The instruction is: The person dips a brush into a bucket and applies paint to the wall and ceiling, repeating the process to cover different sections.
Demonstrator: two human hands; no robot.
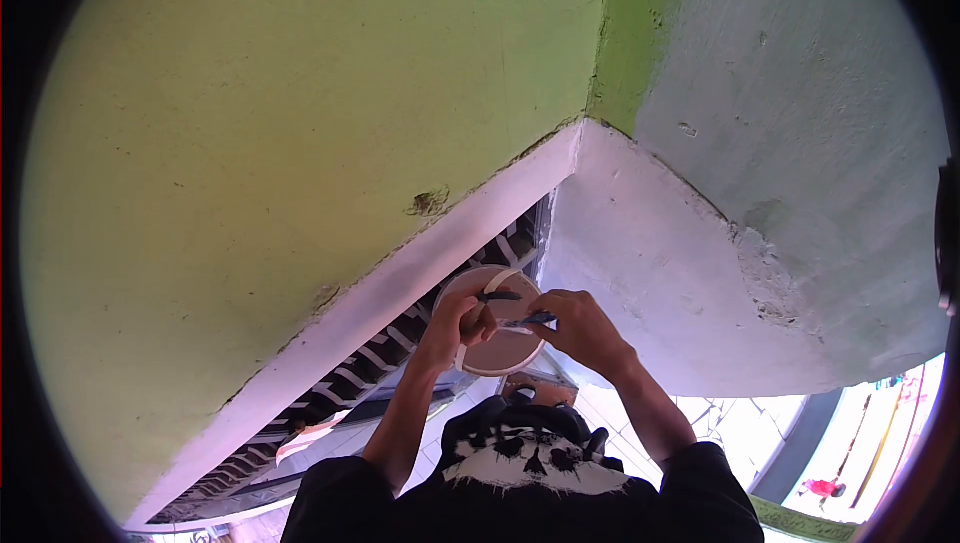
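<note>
A round white bucket (530,355) with a pale inside is below my hands, its light strap-like handle (500,280) lying across the rim. My left hand (463,323) is closed around a tool with a dark handle (500,296) that points right. My right hand (572,321) pinches a second tool with a dark bluish handle (541,319). A whitish smeared end (512,327) extends from it toward my left fingers. The two hands are close together over the bucket; I cannot tell the exact kind of either tool.
A yellow-green wall (230,143) with chipped spots fills the left, and a grey-painted wall (800,143) the right. Their pale lower bands (400,283) meet at a corner. Dark slatted grating (350,373) runs along the left band. Far off, a person in red (823,488) appears lower right.
</note>
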